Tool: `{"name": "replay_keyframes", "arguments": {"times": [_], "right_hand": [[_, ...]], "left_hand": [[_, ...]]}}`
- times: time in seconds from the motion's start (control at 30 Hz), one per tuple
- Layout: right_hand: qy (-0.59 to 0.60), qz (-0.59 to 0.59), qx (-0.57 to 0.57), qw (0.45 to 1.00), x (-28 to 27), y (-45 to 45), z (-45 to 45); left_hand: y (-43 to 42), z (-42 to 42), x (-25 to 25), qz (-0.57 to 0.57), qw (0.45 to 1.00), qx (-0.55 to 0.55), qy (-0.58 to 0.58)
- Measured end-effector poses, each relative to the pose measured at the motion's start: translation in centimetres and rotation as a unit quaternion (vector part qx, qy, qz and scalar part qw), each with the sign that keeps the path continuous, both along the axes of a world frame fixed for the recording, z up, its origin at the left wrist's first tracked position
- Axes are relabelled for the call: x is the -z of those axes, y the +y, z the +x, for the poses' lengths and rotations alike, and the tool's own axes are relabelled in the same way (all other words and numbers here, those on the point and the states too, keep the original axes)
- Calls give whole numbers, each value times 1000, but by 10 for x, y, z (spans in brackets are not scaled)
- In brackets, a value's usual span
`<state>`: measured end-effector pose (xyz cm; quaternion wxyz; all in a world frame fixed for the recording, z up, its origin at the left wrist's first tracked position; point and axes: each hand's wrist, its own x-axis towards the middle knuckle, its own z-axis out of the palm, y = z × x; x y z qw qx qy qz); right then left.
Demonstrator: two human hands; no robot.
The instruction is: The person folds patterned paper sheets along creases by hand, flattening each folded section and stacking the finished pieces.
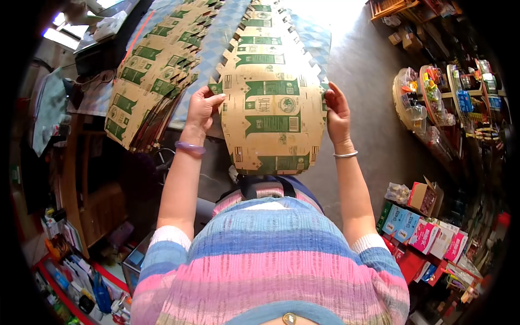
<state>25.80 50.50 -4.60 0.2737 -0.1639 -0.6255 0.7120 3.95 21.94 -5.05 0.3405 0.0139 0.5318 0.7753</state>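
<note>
A long tan cardboard sheet with green printing and notched side edges stretches away from my body. My left hand grips its left edge, thumb on top and the other fingers partly hidden. On the opposite edge, my right hand holds the sheet with curled fingers. The near end bends down in front of my waist, and the far end reaches over the table's blue-and-white checked cover. To the left lies a stack of similar printed sheets, fanned out with uneven edges.
Shelves with round baskets of packaged goods stand on the right beyond the grey floor. Pink and blue boxes are piled at lower right. A red-edged rack of small items is at lower left, below wooden furniture.
</note>
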Motion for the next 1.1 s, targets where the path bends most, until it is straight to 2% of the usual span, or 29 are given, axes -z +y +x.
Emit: {"name": "replay_keyframes", "arguments": {"times": [0.03,0.07,0.13,0.23,0.27,0.4,0.43,0.47,0.5,0.53,0.6,0.63,0.77,0.97,1.07,1.1], "right_hand": [[-18,165,0,986,-1,-4,1],[-22,317,11,948,-3,-7,-1],[-88,485,51,869,-9,-12,5],[-107,614,23,782,-1,-10,6],[-73,639,22,766,-1,-11,3],[-60,598,-35,799,1,-11,-5],[-61,592,-46,802,1,-10,-6],[-66,588,-52,804,1,-9,-7],[-71,584,-57,807,1,-8,-7],[-76,579,-62,810,0,-7,-8],[-83,576,-78,810,-4,-5,-9],[-87,577,-86,808,-6,-5,-10],[-91,575,-100,807,-7,-3,-11],[-104,542,-98,828,-6,-1,-14],[-113,521,-90,842,-10,-3,-15],[-116,517,-89,844,-8,-2,-15]], "left_hand": [[0,0,2,-7,1000,-1,-4],[0,0,3,-14,1000,-3,-7],[-1,-2,7,-31,999,-5,-6],[-5,-2,16,-60,998,-3,1],[-5,0,15,-70,998,-1,0],[-10,-2,14,-130,991,21,27],[-12,-2,12,-226,962,8,156],[-17,-1,10,-318,906,-7,281],[-23,0,7,-401,824,-19,399],[-25,6,-7,-420,744,-22,518],[-27,9,-25,-325,636,45,698],[-23,14,-34,-298,617,85,724],[-17,13,-30,-268,620,178,715],[-15,4,-19,-249,617,194,721],[-13,4,-21,-240,649,195,695],[-12,4,-21,-228,678,185,673]]}}
